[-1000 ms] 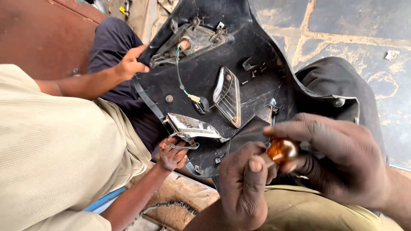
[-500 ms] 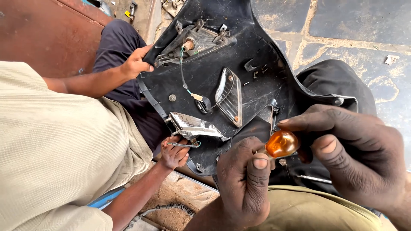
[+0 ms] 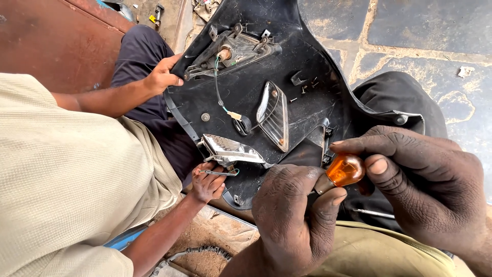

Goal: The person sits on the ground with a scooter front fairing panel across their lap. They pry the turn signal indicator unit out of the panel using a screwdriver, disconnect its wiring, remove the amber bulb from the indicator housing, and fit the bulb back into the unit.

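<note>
A small amber bulb (image 3: 345, 169) with a metal base is held between both my hands at the lower right. My left hand (image 3: 294, 218) pinches the base from below with thumb and fingers. My right hand (image 3: 428, 190) holds the glass between thumb and forefinger. Just behind them lies a black plastic scooter body panel (image 3: 307, 56), inner side up. It carries a clear lamp lens (image 3: 274, 115), a lamp housing (image 3: 233, 48) with a green wire, and a chrome reflector (image 3: 228, 150).
A person in a beige shirt (image 3: 66, 179) sits at the left. One of that person's hands (image 3: 163, 77) grips the panel's edge, the other hand (image 3: 207, 183) is under the chrome reflector. A red-brown metal surface (image 3: 56, 41) is at the upper left, stone paving (image 3: 420, 31) at the upper right.
My right fingers have drawn back off the bulb, so more of its amber glass shows. The view has shifted a little; the other person's hands have stayed on the panel.
</note>
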